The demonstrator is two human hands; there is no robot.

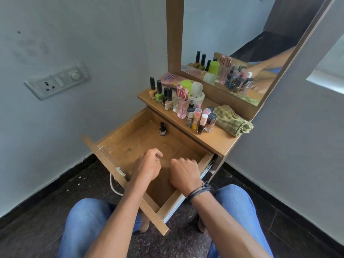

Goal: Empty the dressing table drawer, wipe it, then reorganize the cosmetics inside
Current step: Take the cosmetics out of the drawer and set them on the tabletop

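Your drawer point(119, 128) is nearly empty, one bottle point(162, 129) to go, cloth point(232, 121) waiting; left hand point(147, 167) curled empty, right hand point(184, 173) curled, contents unclear.

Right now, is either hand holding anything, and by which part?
The left hand, fingers curled, holds nothing visible. The right hand curls its fingers into the drawer, hiding its palm: cannot tell.

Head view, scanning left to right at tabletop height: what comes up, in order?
In order: white wall switch plate → yellow nail polish bottle with black cap → tall clear pink perfume bottle → folded green checked cloth.
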